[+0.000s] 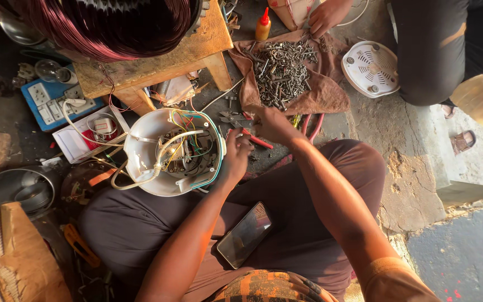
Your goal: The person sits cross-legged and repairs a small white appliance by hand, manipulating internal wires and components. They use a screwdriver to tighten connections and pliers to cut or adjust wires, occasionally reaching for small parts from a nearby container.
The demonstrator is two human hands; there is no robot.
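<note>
A round white appliance base (141, 142) lies open on my lap, with coloured wires and a small motor inside. My left hand (234, 159) grips its right rim. My right hand (272, 123) reaches forward to the ground beside red-handled pliers (255, 138); its fingers curl downward, and I cannot tell whether they hold anything. A brown cloth (331, 95) just beyond carries a heap of several screws and metal bits (283, 70). A dark phone (244, 235) rests on my thigh.
A wooden stool (197, 47) stands at the top with a copper wire coil (113, 22) on it. A blue socket board (48, 100) lies left. Another person's hand (326, 15) and legs are at the top right beside a white round vent cover (371, 68). A yellow glue bottle (263, 25) stands near.
</note>
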